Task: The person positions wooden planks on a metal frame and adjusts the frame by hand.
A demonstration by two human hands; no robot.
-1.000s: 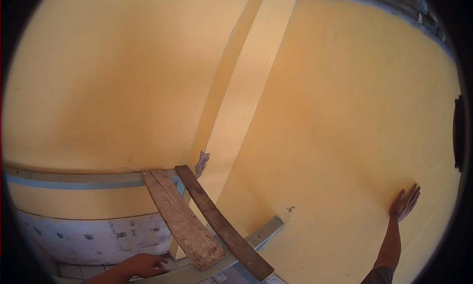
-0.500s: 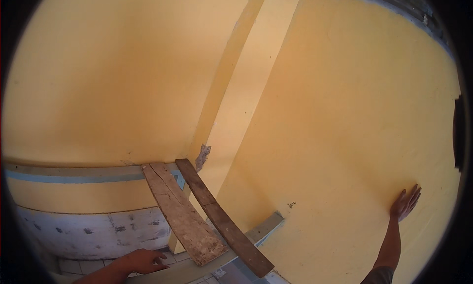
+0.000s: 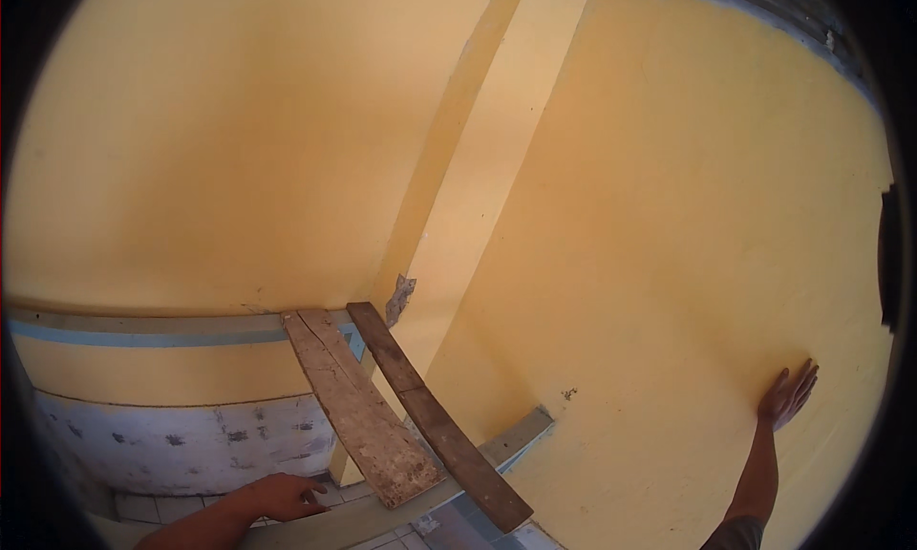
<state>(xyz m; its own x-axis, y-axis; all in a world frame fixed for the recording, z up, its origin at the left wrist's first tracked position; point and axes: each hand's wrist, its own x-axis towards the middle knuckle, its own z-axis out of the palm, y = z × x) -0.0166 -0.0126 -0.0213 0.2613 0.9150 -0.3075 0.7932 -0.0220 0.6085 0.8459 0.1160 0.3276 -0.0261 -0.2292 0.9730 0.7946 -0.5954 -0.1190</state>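
My right hand rests on the yellow wall at the right, its fingers stretched out and nothing in it. Low on the left, my left hand hovers by a grey-green beam, fingers loosely bent, with a gap between thumb and fingers. It looks empty, and I cannot tell whether it touches the beam. Beyond it, a wide worn wooden plank and a narrower dark plank lie side by side across the beams.
A pale pillar stands out between two wall faces, with a chipped patch near its foot. Along the left wall runs a ledge with a blue stripe. Below are a stained white panel and floor tiles.
The view has shifted slightly, so the planks and pillar sit a little further right and higher. Both hands stay nearly in place.
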